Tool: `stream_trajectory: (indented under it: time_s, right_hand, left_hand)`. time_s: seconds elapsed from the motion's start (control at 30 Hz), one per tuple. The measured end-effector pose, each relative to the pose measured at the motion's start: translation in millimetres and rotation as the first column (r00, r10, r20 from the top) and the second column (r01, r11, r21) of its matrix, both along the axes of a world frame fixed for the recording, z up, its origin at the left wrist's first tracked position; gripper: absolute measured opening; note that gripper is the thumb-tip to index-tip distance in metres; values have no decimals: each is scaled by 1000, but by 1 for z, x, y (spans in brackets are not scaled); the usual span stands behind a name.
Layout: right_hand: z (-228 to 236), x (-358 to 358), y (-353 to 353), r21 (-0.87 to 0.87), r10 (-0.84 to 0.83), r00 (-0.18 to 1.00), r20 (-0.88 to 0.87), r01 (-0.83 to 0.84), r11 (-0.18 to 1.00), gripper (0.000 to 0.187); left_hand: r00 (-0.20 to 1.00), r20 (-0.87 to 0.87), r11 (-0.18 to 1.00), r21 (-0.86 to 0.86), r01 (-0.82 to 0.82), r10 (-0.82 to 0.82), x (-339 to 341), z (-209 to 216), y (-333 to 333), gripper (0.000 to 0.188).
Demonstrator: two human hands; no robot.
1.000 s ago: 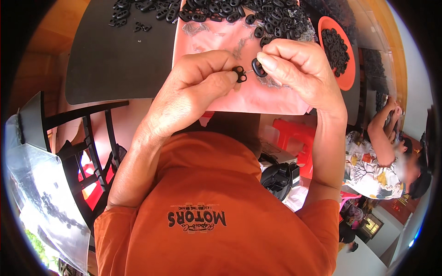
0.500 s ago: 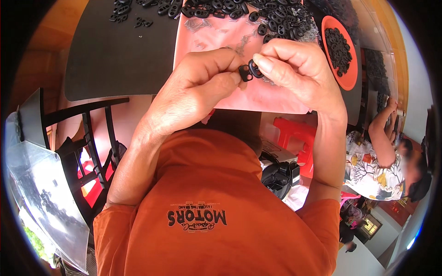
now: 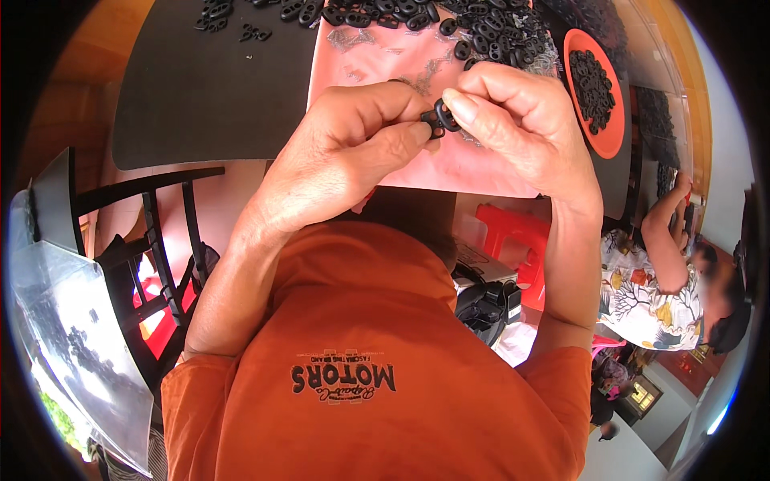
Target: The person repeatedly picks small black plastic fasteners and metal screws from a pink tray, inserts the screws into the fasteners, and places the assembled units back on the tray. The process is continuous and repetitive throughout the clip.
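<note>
My left hand (image 3: 353, 152) pinches a small black plastic cord-lock plunger (image 3: 433, 123) between thumb and bent fingers. Facing it, my right hand (image 3: 525, 132) grips a black oval cord-lock body (image 3: 447, 115) between thumb and forefinger. The two parts meet in front of my fingertips, at least touching; how far one sits inside the other I cannot tell. Beneath them lies a pink sheet (image 3: 481, 178) strewn with thin silvery bits that look like small springs (image 3: 350, 38). Just beyond my hands, many black oval cord-lock bodies (image 3: 489, 36) are heaped.
More black plastic pieces (image 3: 255, 32) lie on the dark table (image 3: 200, 96) to the left. An orange bowl (image 3: 607, 149) of small black parts stands at the right. Nearby are a black chair (image 3: 152, 216), a red stool (image 3: 509, 224) and another person (image 3: 654, 297) at right.
My left thumb has slid forward over the plunger, and its hand has shifted slightly right. The right hand keeps its pinch on the oval body, almost unmoved.
</note>
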State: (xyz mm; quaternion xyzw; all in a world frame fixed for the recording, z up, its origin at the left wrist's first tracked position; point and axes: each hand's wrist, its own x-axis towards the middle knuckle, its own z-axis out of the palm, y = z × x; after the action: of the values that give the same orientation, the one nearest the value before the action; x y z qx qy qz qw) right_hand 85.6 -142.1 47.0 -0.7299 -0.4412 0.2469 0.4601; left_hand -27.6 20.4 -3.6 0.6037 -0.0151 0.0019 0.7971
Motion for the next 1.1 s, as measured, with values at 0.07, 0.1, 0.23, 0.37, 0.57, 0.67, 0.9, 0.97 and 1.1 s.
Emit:
stream_trajectory:
  time_s: [0.07, 0.1, 0.23, 0.37, 0.57, 0.67, 0.9, 0.97, 1.1]
  right_hand:
    - [0, -3, 0, 13, -41, 997, -59, 42, 999, 30]
    - [-1, -3, 0, 12, -48, 998, -46, 49, 999, 29]
    - [0, -2, -1, 16, -57, 998, -10, 57, 998, 26]
    - [-1, -4, 0, 33, -57, 998, -25, 58, 998, 26]
    - [-3, -6, 3, 49, -64, 998, -16, 65, 997, 23]
    - [-2, -8, 3, 28, -54, 998, 15, 54, 998, 20]
    - [1, -12, 9, 46, -51, 998, 46, 49, 998, 17]
    - [-1, -12, 9, 41, -60, 998, 29, 59, 997, 16]
    - [1, -9, 8, -14, -4, 985, 171, 7, 1000, 15]
  left_hand:
    - [1000, 12, 1000, 20, 12, -12, 0, -4, 2, 17]
    - [1000, 19, 999, 31, 17, -18, 1, -6, 2, 18]
    - [997, -72, 999, 43, -4, 7, -2, 2, 2, 19]
    - [999, -14, 999, 14, -50, 51, -1, -6, 0, 20]
    - [997, -72, 1000, 7, 6, -6, -1, -1, 4, 21]
    - [1000, 0, 1000, 20, -22, 22, 0, -3, 2, 21]
    - [997, -1, 996, 44, -79, 79, 0, -4, -1, 20]
    - [999, -41, 998, -43, -37, 35, -2, -2, 2, 18]
    - [998, -48, 997, -67, -31, 28, -3, 1, 3, 15]
